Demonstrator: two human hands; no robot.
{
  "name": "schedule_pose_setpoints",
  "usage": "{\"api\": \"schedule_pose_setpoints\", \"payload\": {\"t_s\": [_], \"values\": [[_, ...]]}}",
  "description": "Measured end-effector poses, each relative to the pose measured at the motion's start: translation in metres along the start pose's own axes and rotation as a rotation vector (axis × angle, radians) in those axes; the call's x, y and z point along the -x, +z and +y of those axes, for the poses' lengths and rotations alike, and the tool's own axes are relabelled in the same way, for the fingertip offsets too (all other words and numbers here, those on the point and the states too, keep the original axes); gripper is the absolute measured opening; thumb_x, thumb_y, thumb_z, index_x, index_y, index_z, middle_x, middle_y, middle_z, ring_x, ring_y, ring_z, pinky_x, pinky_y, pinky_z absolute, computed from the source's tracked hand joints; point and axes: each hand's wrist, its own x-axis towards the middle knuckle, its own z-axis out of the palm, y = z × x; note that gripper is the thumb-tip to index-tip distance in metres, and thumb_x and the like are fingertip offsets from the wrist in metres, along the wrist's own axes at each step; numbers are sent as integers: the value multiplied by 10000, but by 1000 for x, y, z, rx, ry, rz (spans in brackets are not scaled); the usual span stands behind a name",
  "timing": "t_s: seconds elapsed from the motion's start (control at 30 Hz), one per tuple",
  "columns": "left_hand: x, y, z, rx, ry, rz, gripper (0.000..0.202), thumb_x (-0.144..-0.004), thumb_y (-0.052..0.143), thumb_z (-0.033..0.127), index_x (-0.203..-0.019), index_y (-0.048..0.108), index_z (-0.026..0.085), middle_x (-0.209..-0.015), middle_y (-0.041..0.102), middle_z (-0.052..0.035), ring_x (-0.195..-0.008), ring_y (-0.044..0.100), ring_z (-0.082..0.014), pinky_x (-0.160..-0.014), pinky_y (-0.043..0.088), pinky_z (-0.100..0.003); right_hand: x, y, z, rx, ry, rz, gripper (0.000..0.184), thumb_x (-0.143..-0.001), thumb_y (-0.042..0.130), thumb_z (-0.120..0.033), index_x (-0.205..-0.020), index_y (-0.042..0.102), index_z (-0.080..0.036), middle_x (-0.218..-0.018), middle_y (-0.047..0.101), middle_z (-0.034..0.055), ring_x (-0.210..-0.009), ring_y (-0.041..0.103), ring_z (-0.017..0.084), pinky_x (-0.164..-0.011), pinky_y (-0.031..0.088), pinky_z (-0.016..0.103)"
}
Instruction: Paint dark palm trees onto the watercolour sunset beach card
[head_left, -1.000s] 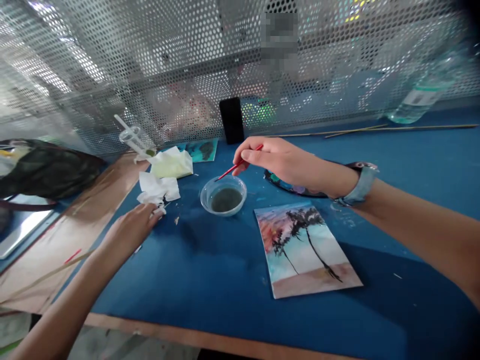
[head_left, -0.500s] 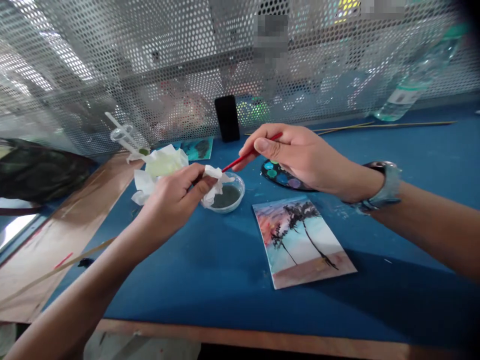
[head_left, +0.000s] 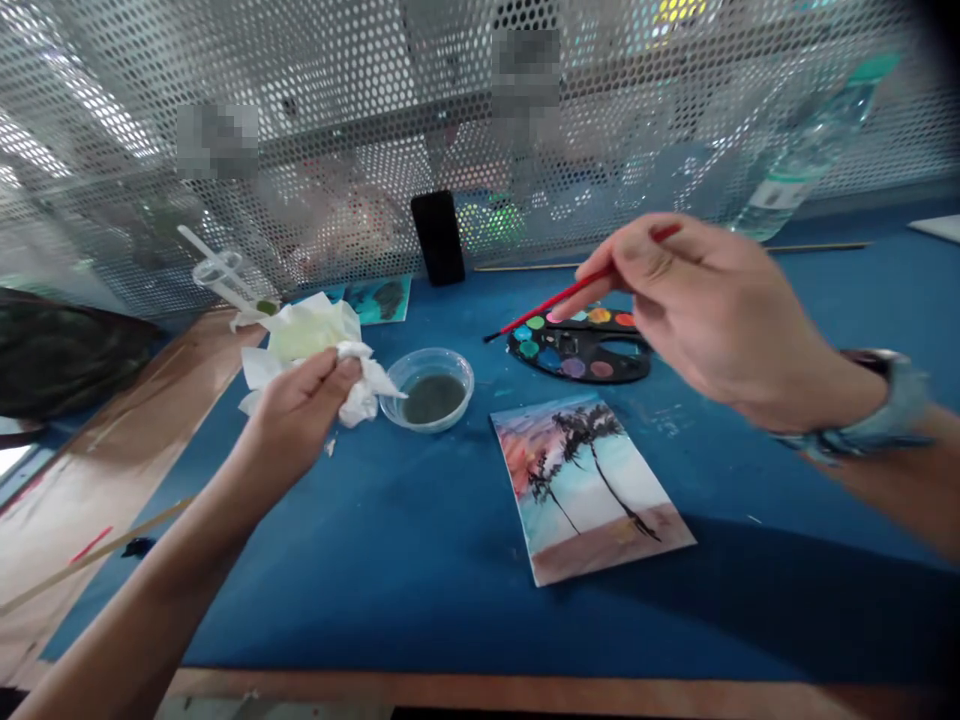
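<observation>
My right hand point(head_left: 705, 310) grips a red paintbrush point(head_left: 559, 297), its dark tip pointing left just beside a black watercolor palette point(head_left: 622, 368) with several round color pans. Closed around a crumpled white tissue point(head_left: 361, 390) is my left hand point(head_left: 304, 415), left of a clear plastic bowl point(head_left: 465, 395) of murky grey water. A small painting point(head_left: 592, 490) of dark trees against a pale blue and reddish sky lies flat below the palette. The brush tip is apart from both the tissue and the painting.
A black phone point(head_left: 438, 238) leans against the perforated metal screen point(head_left: 352, 90). Crumpled papers point(head_left: 315, 330), a plastic cup point(head_left: 217, 270) and a teal picture point(head_left: 381, 299) stand back left. A water bottle point(head_left: 787, 185) leans at the back right, near a thin stick point(head_left: 821, 247).
My right hand has drawn the brush out of the tissue and moved right, uncovering more of the palette. My left hand has shifted left with the tissue, away from the bowl.
</observation>
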Motion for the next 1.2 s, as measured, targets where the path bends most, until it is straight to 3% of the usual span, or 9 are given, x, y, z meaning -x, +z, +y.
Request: {"api": "schedule_pose_setpoints", "payload": {"t_s": [0.1,0.17,0.27,0.43,0.67,0.87,1.03,1.1,1.2], "values": [[-4,15,9,127,-63,-148,417,-981,531,582,-806,597,209,-732,583,8,-676,549,-126,-597,437,-232,10,16,4,-75,55,-103,310,-995,616,-551,-919,693,-261,-839,799,12,-658,626,135,-605,434,315],[-4,24,18,186,-103,-213,418,-987,532,598,-898,649,206,-808,649,-14,-759,622,-148,-637,480,-236,14,25,5,-84,98,-166,335,-1007,583,-568,-932,693,-261,-804,789,5,-542,517,113,-546,383,316],[-2,30,29,232,-122,-289,428,-1000,519,599,-893,661,210,-877,687,-28,-838,650,-164,-667,490,-235,15,32,5,-110,123,-207,347,-1016,567,-563,-937,694,-250,-750,766,5,-534,509,112,-577,415,312],[-1,33,44,259,-74,-429,467,-1012,452,592,-817,625,206,-789,627,-7,-736,557,-142,-619,427,-225,16,32,3,-100,90,-216,304,-1030,570,-511,-922,682,-250,-723,756,-8,-581,568,122,-658,483,310],[1,37,51,287,-38,-479,397,-975,533,520,-739,510,202,-648,398,54,-571,340,-86,-487,275,-197,16,34,1,-86,75,-207,322,-1008,590,-542,-900,678,-252,-729,756,9,-673,681,150,-709,520,327],[7,32,51,307,-26,-426,359,-974,548,468,-745,497,196,-648,372,63,-572,316,-69,-482,239,-192,16,32,12,-151,85,-218,333,-1022,571,-535,-902,699,-252,-773,792,18,-830,761,191,-874,528,363],[12,31,46,267,-54,-450,377,-984,558,486,-748,534,193,-644,410,60,-568,370,-67,-485,291,-178,26,39,18,-196,135,-262,292,-1045,558,-468,-907,719,-267,-757,790,4,-814,745,169,-880,516,347],[16,29,42,233,-69,-427,393,-985,568,518,-762,564,195,-646,441,55,-573,397,-73,-490,312,-177,24,33,19,-161,123,-181,278,-1025,597,-457,-874,728,-263,-743,775,13,-768,730,168,-817,523,346],[31,18,28,169,-89,-346,402,-981,574,561,-796,616,206,-645,494,40,-579,447,-94,-486,339,-187,7,1,27,-138,4,137,261,-1005,629,-417,-799,697,-270,-754,746,14,-769,730,158,-732,510,335]]}}
